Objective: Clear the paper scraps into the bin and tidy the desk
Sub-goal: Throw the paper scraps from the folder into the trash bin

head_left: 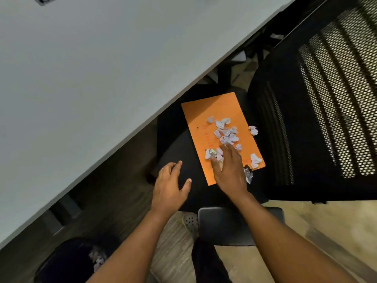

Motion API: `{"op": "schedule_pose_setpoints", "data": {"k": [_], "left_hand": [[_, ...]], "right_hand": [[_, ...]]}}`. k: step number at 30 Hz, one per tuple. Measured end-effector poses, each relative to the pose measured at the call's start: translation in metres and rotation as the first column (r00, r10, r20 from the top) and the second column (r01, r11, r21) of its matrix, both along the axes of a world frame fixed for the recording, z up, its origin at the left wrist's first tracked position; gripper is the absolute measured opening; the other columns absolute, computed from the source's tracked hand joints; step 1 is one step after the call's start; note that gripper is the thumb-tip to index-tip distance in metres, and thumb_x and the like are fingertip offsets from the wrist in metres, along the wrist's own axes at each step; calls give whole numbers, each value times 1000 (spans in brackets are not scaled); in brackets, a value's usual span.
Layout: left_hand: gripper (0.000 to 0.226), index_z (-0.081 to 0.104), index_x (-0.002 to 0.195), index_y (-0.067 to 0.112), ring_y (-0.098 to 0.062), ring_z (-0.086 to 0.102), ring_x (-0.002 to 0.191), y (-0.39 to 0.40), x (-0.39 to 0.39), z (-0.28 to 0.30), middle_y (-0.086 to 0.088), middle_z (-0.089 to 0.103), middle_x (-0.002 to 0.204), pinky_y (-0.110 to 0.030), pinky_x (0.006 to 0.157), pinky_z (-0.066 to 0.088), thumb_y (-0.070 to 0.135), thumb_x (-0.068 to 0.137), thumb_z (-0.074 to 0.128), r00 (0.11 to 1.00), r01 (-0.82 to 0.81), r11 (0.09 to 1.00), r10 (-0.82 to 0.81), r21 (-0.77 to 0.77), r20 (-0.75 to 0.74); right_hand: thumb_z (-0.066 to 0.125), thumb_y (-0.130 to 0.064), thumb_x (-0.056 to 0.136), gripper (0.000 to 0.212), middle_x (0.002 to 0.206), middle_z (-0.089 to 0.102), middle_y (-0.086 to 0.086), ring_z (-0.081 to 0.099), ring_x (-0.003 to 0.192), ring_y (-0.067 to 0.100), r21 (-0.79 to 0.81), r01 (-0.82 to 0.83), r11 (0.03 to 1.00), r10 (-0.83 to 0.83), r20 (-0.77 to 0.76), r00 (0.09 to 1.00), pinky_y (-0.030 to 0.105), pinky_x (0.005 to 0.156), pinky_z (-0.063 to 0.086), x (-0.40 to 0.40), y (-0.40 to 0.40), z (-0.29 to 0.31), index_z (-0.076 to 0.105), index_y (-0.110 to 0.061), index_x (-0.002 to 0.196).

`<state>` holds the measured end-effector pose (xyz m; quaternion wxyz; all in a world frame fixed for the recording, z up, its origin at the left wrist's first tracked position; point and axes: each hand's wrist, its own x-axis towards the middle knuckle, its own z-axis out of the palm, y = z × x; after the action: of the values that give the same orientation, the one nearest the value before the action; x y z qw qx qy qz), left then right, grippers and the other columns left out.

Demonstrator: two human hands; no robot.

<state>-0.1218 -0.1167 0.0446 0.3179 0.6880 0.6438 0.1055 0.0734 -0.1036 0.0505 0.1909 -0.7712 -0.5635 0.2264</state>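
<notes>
An orange folder (204, 115) lies on the black seat of an office chair (177, 148). Several crumpled white paper scraps (228, 135) are scattered over the folder, and one scrap (253, 130) sits at its right edge. My right hand (228, 170) rests flat on the folder's near end, fingers spread among the scraps, holding nothing. A bit of silver foil (248, 174) lies just right of that hand. My left hand (171, 186) hovers open over the seat, left of the folder. A black bin (67, 260) with some scraps (98, 258) inside stands on the floor at lower left.
The grey desk top (91, 68) fills the upper left, its edge running diagonally above the chair. The chair's mesh backrest (334, 99) rises at right. A black armrest (224, 225) is near my forearms. A shoe (189, 221) and wooden floor (306, 231) show below.
</notes>
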Motion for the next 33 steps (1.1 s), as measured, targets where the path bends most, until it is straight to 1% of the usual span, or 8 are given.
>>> {"op": "schedule_pose_setpoints", "data": {"k": [3, 6, 11, 15, 21, 27, 30, 33], "left_hand": [[76, 31, 150, 18, -22, 33, 135, 19, 23, -16, -7, 37, 144, -36, 111, 34, 51, 87, 59, 996, 85, 996, -85, 3, -40], [87, 30, 149, 18, -24, 28, 140, 36, 46, -34, -8, 33, 150, -40, 114, 30, 64, 80, 59, 971, 212, 977, -207, 36, -119], [101, 28, 150, 20, -33, 20, 145, 57, 91, -52, -11, 25, 156, -46, 118, 16, 81, 72, 49, 902, 394, 914, -364, 99, -230], [95, 37, 145, 19, -39, 29, 139, 70, 122, -70, -18, 33, 152, -50, 115, 23, 81, 73, 49, 838, 521, 846, -480, 117, -261], [68, 51, 136, 13, -38, 45, 129, 75, 135, -96, -20, 47, 143, -48, 107, 36, 57, 85, 55, 760, 626, 762, -551, 164, -344], [41, 63, 114, 10, -36, 55, 109, 79, 125, -110, -17, 60, 125, -45, 87, 44, 41, 89, 53, 801, 591, 735, -486, 332, -350], [38, 65, 106, 10, -33, 56, 102, 88, 124, -115, -14, 62, 122, -42, 77, 44, 40, 85, 54, 800, 594, 718, -477, 363, -364], [35, 65, 100, 10, -32, 57, 92, 95, 126, -115, -12, 65, 114, -40, 69, 41, 38, 83, 55, 796, 601, 693, -475, 399, -374]], "right_hand": [[52, -49, 95, 68, 159, 20, 13, 19, 145, 31, -166, 115, 980, -103, 79, 992, 50, 113, 28, 51, -4, -27, 30, -14, 149], [63, -63, 80, 101, 162, 3, 14, 5, 147, 34, -360, 203, 911, -165, 132, 977, 53, 115, 24, 92, -10, -50, 11, -18, 154], [73, -74, 59, 135, 162, -14, 12, -9, 148, 33, -496, 133, 858, -85, 118, 989, 48, 119, 8, 117, -13, -80, -10, -25, 153], [57, -76, 74, 116, 162, -15, 10, -12, 149, 28, -407, 32, 913, 34, 155, 987, 45, 121, 1, 115, -6, -99, -9, -23, 154], [32, -58, 97, 73, 164, -6, 4, -6, 150, 19, -277, -18, 961, 73, 191, 979, 40, 121, 10, 121, 1, -112, 6, -22, 155], [37, -28, 104, 48, 162, 16, 9, 19, 147, 24, -62, -22, 998, 29, 112, 993, 42, 116, 29, 111, 21, -122, 29, -15, 149], [35, -32, 100, 47, 156, 31, 11, 30, 142, 25, 65, 7, 998, -8, 23, 1000, 43, 112, 33, 97, 30, -121, 39, -13, 143], [42, -42, 94, 52, 149, 41, 12, 38, 136, 26, 106, -59, 993, 48, 107, 993, 42, 107, 33, 88, 38, -123, 47, -16, 139]]}}
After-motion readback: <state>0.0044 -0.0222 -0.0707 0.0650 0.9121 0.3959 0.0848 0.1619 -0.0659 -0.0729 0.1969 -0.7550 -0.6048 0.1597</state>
